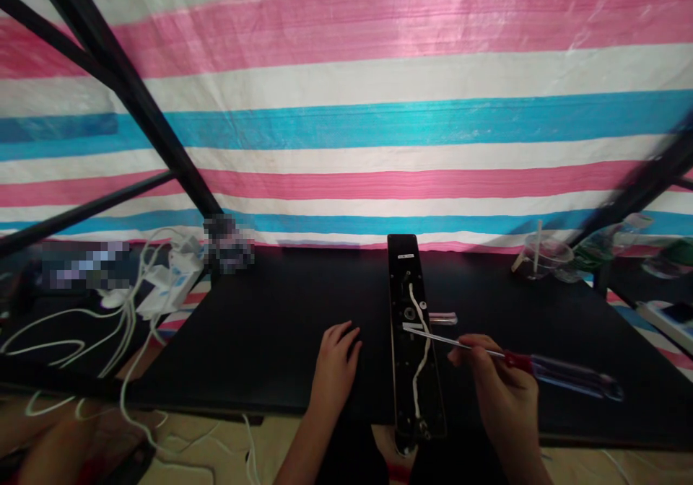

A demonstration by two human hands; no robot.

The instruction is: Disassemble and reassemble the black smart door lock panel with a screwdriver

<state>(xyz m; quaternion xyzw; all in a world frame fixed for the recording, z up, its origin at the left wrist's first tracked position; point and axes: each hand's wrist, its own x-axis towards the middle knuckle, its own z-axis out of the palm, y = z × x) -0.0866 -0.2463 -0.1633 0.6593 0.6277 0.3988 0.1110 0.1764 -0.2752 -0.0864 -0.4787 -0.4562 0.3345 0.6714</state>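
A long, narrow black panel (403, 369) lies lengthwise in front of me, its near end reaching past the table's front edge. A white cable (416, 380) runs along its surface. My right hand (501, 380) grips a screwdriver (568, 377) with a red and clear handle. The screwdriver's thin metal shaft points left, and its tip appears over a small pale strip at the panel's middle; whether it touches cannot be told. Left of the panel, my left hand (338, 362) rests on the black table (260, 326) with fingers stretched out, holding nothing. A small clear-and-pink object (444, 318) sits beside the panel's right side.
White cables (127, 326) and a power strip (170, 283) crowd the left. Clear plastic cups (543, 258) stand at the back right. Black metal frame bars (141, 120) slant up at the left, before a striped plastic sheet (379, 124). Part of another person (48, 442) shows at lower left.
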